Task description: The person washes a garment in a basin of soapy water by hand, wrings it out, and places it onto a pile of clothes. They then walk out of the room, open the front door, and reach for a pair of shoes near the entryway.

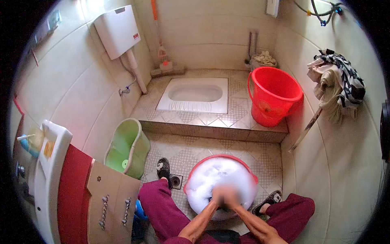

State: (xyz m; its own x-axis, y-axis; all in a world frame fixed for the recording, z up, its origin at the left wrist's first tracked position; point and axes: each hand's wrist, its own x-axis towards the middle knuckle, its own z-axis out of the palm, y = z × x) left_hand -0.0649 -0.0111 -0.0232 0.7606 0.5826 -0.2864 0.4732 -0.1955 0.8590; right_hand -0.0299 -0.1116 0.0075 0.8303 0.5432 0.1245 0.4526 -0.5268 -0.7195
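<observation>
A pale-tiled bathroom here, with a patterned tile floor (195,143) running up to a raised step at the far side. Near centre on that floor sits a round red plastic basin (221,155), brimming with thick white foam (209,173), right between the person's maroon-trousered legs (164,207). And both arms reach in! The left hand (218,195) and right hand (231,197) meet close together over the basin's near half, foam all around them. A blur covers the fingers, so I can't tell whether they're wide, narrow or gripping anything; dark patches show beside them. Left of the basin, a pale green plastic tub (138,150); far right, up on the step, a tall red plastic bucket (268,105) beside a white ceramic squat toilet (195,106).
</observation>
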